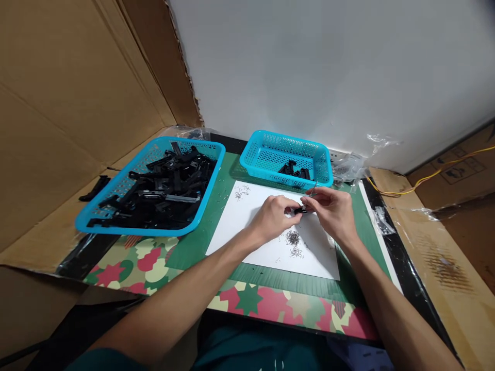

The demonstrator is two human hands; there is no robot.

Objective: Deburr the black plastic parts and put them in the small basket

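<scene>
My left hand [279, 214] is closed on a small black plastic part [298, 210], held just above a white sheet of paper [232, 226]. Close against it, my right hand [331, 208] pinches a thin metal tool that looks like tweezers [314, 188], its lower end partly hidden by the fingers. Below the hands, a dark pile of tiny wire pieces [293, 238] lies on the paper, with a looser cluster [296, 252] beside it. More tiny wire pieces [238, 194] are scattered at the sheet's upper left corner.
A large blue basket [181, 231] on the left is heaped with black plastic parts [170, 180]. A smaller blue basket [270, 174] behind the paper holds several. One black part [95, 188] lies outside at far left. Cardboard [77, 77] and a white wall [328, 67] enclose the table.
</scene>
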